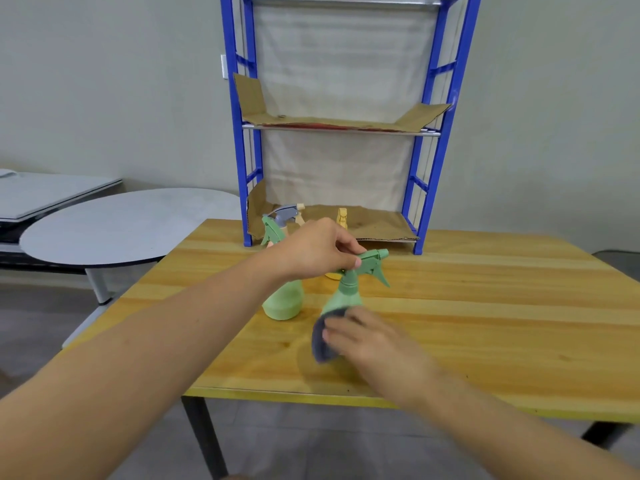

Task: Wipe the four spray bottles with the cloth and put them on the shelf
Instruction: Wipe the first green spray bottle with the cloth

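Note:
My left hand (317, 249) grips the spray head of a green bottle (349, 289) standing on the wooden table (485, 323). My right hand (367, 336) holds a dark grey cloth (322, 341) against the bottle's lower body, which is mostly hidden. A second green bottle (282, 303) stands just left of it. Behind my left hand are a bottle with a grey-blue head (287, 213) and a yellow bottle (342, 218), both largely hidden. The blue shelf (420, 202) stands at the table's far edge, its boards lined with cardboard (381, 220).
A round grey table (114, 230) and another grey surface (52, 192) stand to the left, beyond the wooden table. A grey wall is behind the shelf. The middle shelf board (339, 121) holds only cardboard.

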A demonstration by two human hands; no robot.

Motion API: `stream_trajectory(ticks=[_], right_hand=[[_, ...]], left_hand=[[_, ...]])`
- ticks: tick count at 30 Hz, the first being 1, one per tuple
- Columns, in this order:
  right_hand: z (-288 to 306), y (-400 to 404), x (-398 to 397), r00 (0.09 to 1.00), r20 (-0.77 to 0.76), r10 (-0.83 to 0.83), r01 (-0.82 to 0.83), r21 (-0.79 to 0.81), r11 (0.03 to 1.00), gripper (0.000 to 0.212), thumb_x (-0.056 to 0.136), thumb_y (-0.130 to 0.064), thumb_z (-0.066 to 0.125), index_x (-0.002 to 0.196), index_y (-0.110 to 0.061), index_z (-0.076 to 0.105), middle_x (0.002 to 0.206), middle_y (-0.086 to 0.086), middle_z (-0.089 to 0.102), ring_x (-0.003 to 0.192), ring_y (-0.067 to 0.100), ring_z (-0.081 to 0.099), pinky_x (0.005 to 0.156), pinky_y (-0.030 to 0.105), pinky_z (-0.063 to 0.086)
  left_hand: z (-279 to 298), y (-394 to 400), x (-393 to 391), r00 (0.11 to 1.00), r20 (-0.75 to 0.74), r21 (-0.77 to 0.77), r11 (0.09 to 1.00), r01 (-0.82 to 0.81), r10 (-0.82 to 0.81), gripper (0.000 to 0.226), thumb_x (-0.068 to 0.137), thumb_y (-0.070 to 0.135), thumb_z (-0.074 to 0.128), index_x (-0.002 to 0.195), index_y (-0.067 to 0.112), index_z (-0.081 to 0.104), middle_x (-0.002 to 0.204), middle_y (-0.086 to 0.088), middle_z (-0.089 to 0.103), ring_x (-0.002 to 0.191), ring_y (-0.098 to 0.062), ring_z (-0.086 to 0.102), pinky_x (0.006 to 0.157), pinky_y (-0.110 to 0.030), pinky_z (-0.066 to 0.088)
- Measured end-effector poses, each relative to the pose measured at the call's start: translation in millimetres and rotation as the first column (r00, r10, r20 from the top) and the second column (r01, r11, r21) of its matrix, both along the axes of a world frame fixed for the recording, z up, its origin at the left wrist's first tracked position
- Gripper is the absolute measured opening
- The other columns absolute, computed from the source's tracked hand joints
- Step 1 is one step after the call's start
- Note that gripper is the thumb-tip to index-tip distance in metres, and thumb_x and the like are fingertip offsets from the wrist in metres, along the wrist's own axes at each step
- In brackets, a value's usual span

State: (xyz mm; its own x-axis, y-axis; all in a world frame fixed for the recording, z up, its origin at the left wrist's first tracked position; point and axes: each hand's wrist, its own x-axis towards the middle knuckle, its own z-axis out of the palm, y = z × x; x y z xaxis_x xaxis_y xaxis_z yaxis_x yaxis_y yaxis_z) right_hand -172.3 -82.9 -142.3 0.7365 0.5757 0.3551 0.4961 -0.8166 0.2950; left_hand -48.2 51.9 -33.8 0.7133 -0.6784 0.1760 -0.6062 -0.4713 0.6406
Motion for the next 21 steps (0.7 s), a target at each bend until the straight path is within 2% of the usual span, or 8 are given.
stream_trajectory(ticks=[3,7,9,12,14,17,19,21], right_hand=[[19.4,0.7,8.7,0.974,0.203,-0.102,0.064,0.187,0.980,0.029,0.080,-0.002,0.061,0.109,-0.005,0.064,0.116,0.009,0.062,0.100,0.031,0.056,0.082,0.040,0.051],[-13.5,25.9,0.0,1.000,0.008,-0.006,0.007,-0.122,0.992,0.017,0.082,-0.005,0.049,0.094,-0.010,0.060,0.096,0.006,0.060,0.087,0.028,0.048,0.072,0.040,0.050],[-5.2,21.7,3.7,1.000,-0.011,-0.022,0.020,-0.103,0.994,0.016,0.080,-0.006,0.057,0.094,-0.013,0.059,0.097,0.002,0.059,0.087,0.025,0.047,0.076,0.036,0.049],[14.8,10.3,13.3,0.978,0.174,-0.115,0.100,0.091,0.991,0.027,0.079,-0.004,0.055,0.105,-0.008,0.064,0.110,0.006,0.062,0.094,0.028,0.054,0.080,0.037,0.050],[4.6,15.2,10.4,0.983,0.164,-0.083,0.083,0.003,0.997,0.027,0.084,-0.004,0.044,0.105,-0.005,0.061,0.108,0.010,0.060,0.093,0.031,0.053,0.075,0.042,0.050],[-18.6,19.5,-1.6,1.000,-0.015,0.013,-0.016,-0.161,0.987,0.024,0.086,-0.005,0.036,0.098,-0.009,0.056,0.100,0.004,0.058,0.090,0.027,0.046,0.075,0.039,0.048],[-6.6,4.8,3.1,0.998,0.054,-0.014,0.015,-0.013,1.000,0.030,0.082,-0.002,0.046,0.107,-0.010,0.061,0.111,0.002,0.060,0.096,0.025,0.049,0.080,0.036,0.050],[8.6,-11.3,7.0,0.976,0.183,-0.117,0.072,0.239,0.968,0.039,0.079,0.001,0.063,0.117,-0.008,0.064,0.124,0.004,0.060,0.104,0.028,0.053,0.087,0.035,0.050]], left_hand=[[-0.7,0.4,1.1,1.000,0.006,-0.004,1.000,-0.018,0.018,0.023,0.087,0.026,0.079,0.110,0.022,0.079,0.093,0.009,0.078,0.091,-0.009,0.072,0.093,-0.037,0.058],[0.0,2.1,1.0,1.000,-0.029,0.014,1.000,-0.010,0.010,0.021,0.088,0.026,0.078,0.109,0.024,0.079,0.093,0.011,0.078,0.090,-0.008,0.072,0.092,-0.038,0.059],[-0.3,2.2,1.2,1.000,-0.022,0.021,1.000,-0.008,0.008,0.021,0.088,0.027,0.078,0.109,0.025,0.079,0.093,0.011,0.078,0.091,-0.009,0.072,0.092,-0.038,0.059],[-0.6,2.5,2.2,1.000,-0.012,0.007,1.000,-0.016,0.016,0.024,0.088,0.027,0.078,0.111,0.024,0.079,0.093,0.011,0.078,0.091,-0.008,0.072,0.093,-0.037,0.058],[-1.1,2.9,2.3,0.999,-0.026,-0.001,1.000,-0.024,0.024,0.024,0.087,0.027,0.079,0.111,0.024,0.079,0.093,0.011,0.078,0.091,-0.008,0.072,0.094,-0.037,0.058],[-0.4,2.4,1.0,1.000,-0.024,0.019,1.000,-0.003,0.004,0.023,0.089,0.028,0.078,0.112,0.025,0.078,0.095,0.013,0.077,0.091,-0.005,0.071,0.093,-0.034,0.058],[-1.2,3.7,1.7,1.000,-0.014,0.016,1.000,0.004,-0.004,0.024,0.089,0.028,0.077,0.113,0.025,0.078,0.097,0.013,0.077,0.090,-0.003,0.070,0.093,-0.033,0.058],[-2.7,4.4,2.8,1.000,0.001,0.012,1.000,0.011,-0.011,0.025,0.090,0.029,0.076,0.115,0.025,0.077,0.098,0.013,0.077,0.091,-0.002,0.070,0.093,-0.032,0.057]])
